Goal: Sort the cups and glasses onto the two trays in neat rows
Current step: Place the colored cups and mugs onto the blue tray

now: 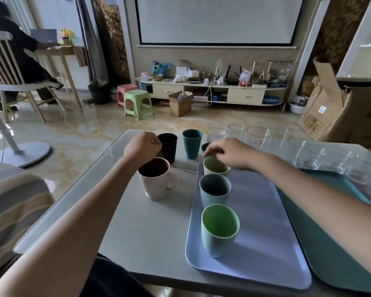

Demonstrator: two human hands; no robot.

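Grey worktop (150,228) with two trays, cups and glasses.

Lilac tray (263,232) lies beside the teal tray (330,243) and carries three cups in a row: green cup (220,230) nearest, grey cup (215,190) next, pale green cup (216,167) farthest. Pink mug (156,179), black cup (168,147) and blue cup (192,143) stand on the worktop, clear glasses (259,137) behind. Right hand (229,154) pinches the pale green cup's rim; left hand (142,147) hovers above the mug, its grip curled and holding nothing.
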